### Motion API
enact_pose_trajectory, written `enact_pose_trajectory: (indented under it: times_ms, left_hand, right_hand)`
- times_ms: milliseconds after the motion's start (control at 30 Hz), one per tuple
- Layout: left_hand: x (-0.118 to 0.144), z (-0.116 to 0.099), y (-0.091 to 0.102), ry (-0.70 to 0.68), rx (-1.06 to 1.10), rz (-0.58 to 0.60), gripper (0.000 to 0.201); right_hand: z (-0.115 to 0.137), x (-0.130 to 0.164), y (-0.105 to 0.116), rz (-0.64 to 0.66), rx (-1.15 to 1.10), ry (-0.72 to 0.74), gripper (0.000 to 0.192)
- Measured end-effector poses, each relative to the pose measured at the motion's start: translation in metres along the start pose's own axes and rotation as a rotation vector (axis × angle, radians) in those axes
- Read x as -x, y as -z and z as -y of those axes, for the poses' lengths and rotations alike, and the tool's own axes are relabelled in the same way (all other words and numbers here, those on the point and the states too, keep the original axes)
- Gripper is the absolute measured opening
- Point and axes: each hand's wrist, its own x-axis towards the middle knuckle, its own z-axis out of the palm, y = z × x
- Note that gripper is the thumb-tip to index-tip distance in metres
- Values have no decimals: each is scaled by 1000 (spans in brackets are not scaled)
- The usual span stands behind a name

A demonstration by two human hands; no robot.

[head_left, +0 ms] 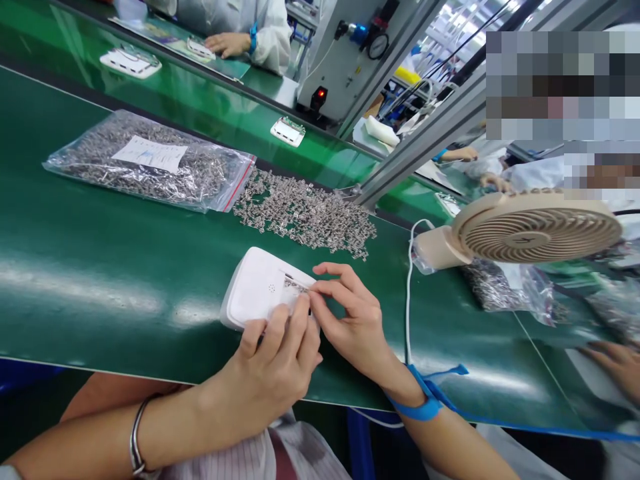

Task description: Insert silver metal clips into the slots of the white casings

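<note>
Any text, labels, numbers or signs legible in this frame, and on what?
Nothing can be read.
Paper label in the parts bag: printed lines, too small.
Gauge dial on the machine: markings too small.
Red display below it: blurred.
White casing under both hands: no text visible.

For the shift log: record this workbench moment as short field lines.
left hand: steadies the white housing at its near edge
right hand: fingertips pinch at the housing's open slot; what they pinch is too small to tell
wrist strap: blue, on the right wrist
loose parts: small metal clips heaped behind the housing
bag: clear, full of clips, beyond the housing to the left
fan: beige, at right
surface: green mat
</note>
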Motion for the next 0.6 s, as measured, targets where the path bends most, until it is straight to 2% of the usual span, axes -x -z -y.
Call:
enact_pose_trajectory:
  times_ms: [200,400,600]
  left_hand:
    - [0,-1,-1,-5,-39,71,39]
    - [-4,-3,1,9,-71,98,37]
    - [-3,-2,0,2,-65,118,38]
  right_hand:
    - [1,0,-1,7,59,-33,13]
    - [0,2,6,29,-110,-127,11]
    - [2,5,9,53,-84,-92,16]
